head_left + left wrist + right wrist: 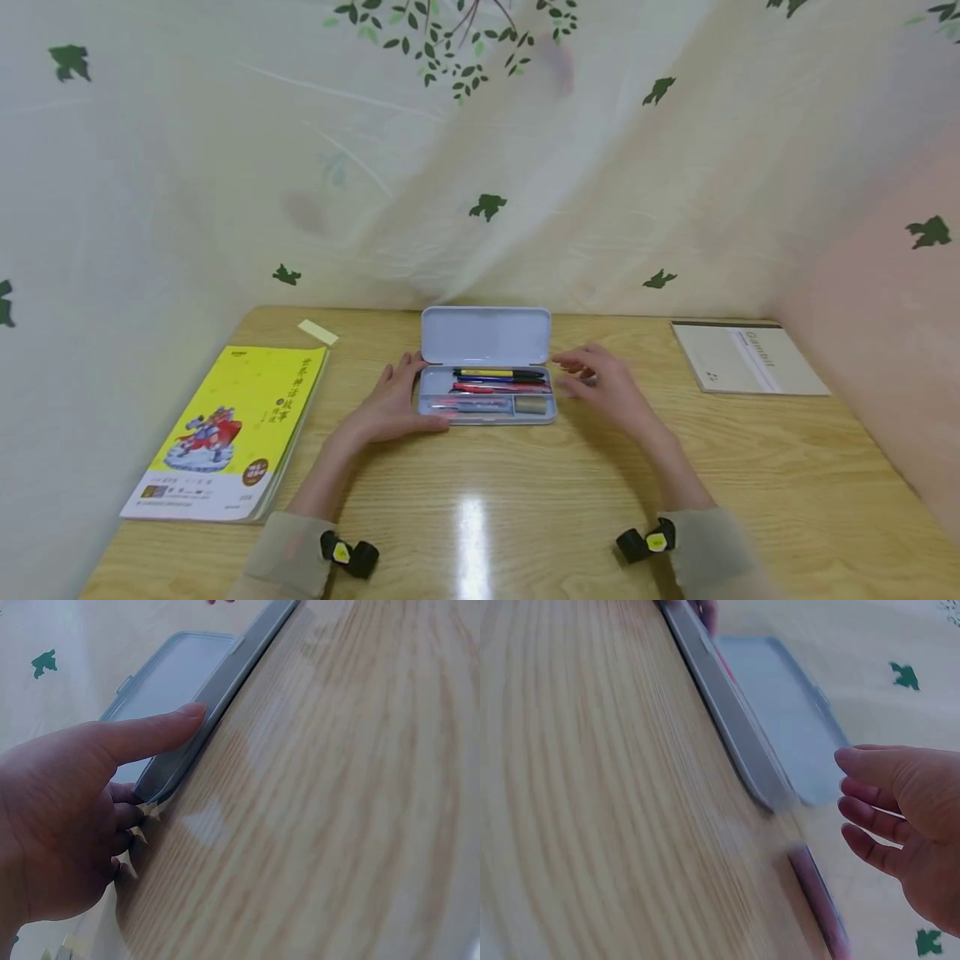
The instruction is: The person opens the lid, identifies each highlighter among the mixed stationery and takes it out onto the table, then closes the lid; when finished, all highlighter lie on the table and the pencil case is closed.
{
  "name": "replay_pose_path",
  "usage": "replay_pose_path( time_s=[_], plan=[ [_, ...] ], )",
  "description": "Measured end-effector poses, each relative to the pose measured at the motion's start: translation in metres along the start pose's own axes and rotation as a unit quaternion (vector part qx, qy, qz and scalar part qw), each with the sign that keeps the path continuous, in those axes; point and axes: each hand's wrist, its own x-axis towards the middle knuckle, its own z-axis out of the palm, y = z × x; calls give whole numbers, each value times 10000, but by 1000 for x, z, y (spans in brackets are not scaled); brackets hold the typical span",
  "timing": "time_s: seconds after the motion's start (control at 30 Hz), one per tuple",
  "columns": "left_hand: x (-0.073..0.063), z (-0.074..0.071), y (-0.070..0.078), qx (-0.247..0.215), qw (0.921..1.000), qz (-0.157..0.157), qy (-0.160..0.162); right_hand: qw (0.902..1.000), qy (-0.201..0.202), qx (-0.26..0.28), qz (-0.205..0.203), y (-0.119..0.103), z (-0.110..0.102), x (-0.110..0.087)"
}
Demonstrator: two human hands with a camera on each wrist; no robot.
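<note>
A pale blue pencil case (pixel 487 421) lies on the table with its lid (pixel 486 335) raised at the back. Inside are several pens (pixel 498 379), some in red, yellow and black, and a grey-brown block (pixel 531 405) in the front right compartment. My left hand (pixel 390 406) holds the case by its left end. In the left wrist view the thumb (pixel 161 735) presses the front wall, while the other fingers lie round the end. Just beyond the right end is my right hand (pixel 611 387), its fingers loosely bent; the right wrist view shows nothing between them.
A thick yellow book (pixel 225 433) lies at the left, with a pale yellow strip (pixel 318 332) behind it. At the back right lies a beige notebook (pixel 750 358). A printed cloth (pixel 487 150) hangs behind the table (pixel 420 500).
</note>
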Motion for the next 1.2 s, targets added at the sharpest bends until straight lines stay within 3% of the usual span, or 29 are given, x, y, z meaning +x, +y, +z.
replay_pose_path(
  time_s=[0.27, 0.63, 0.93, 1.2],
  plan=[
    [0, -1, 1, -70, 9999, 95, 18, 9967, -393, 641, -290, -40, 34, 18],
    [0, -2, 1, -1, 10000, 46, -16, 9932, -772, 746, -440, -70, 67, 33],
    [0, 0, 1, 1, 9999, 111, -12, 9895, -1093, 202, -918, -79, 81, 35],
    [0, 0, 0, 34, 9999, 153, 9, 9877, -1270, -91, -908, -80, 84, 33]
  ],
)
